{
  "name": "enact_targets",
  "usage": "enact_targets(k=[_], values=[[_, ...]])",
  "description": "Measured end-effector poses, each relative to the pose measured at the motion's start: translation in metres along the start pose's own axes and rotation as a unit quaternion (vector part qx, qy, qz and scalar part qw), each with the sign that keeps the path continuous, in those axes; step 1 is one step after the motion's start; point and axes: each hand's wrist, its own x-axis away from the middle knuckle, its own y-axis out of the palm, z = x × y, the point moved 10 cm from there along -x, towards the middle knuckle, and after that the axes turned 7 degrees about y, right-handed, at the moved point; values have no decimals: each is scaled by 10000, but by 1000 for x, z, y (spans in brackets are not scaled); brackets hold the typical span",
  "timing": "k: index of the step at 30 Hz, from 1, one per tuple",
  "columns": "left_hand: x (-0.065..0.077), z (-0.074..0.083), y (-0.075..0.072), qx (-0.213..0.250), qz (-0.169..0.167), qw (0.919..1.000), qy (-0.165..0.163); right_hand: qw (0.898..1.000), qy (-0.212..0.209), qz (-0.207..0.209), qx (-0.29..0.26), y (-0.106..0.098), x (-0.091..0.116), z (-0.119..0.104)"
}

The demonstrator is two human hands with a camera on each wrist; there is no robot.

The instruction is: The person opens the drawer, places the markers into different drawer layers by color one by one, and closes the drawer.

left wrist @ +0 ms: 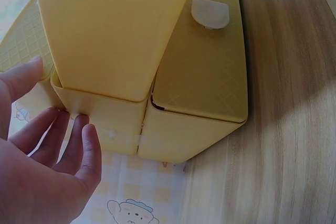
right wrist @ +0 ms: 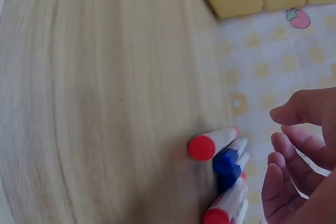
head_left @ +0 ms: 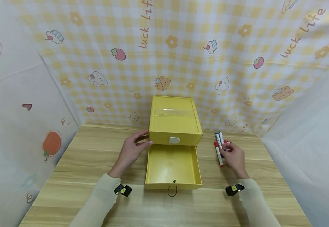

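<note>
A yellow drawer cabinet (head_left: 173,121) stands at mid-table, and its pulled-out drawer (head_left: 168,165) shows a bare inside. At the cabinet's left side is my left hand (head_left: 130,148), thumb near the front corner and fingers along the side wall. The left wrist view has these fingers at the drawer casing (left wrist: 105,119), beside the extended drawer (left wrist: 115,30). To the right lies a bunch of markers (head_left: 219,154), some with red ends, some with dark ends. Over them hovers my right hand (head_left: 234,157), fingers loosely bent. In the right wrist view a gap separates the fingertips from the red-ended marker (right wrist: 202,148).
Clear tape (head_left: 173,112) crosses the cabinet's top. A white tab handle (head_left: 174,140) marks the upper drawer, and a thin dark loop (head_left: 172,191) hangs on the open drawer's front. Behind the wooden table (head_left: 119,208) hangs a checked cloth (head_left: 187,63).
</note>
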Motion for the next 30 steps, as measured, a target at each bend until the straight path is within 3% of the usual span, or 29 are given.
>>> enact_targets(k=[10,19,30], values=[[0,0,0,-13,12,10000,-21,9982,-56,-174,576,9,-4,8],[0,1,-1,-26,20,10000,-27,9902,199,-553,1264,20,-3,20],[1,3,0,44,19,10000,-66,9836,350,-788,1586,26,3,21]])
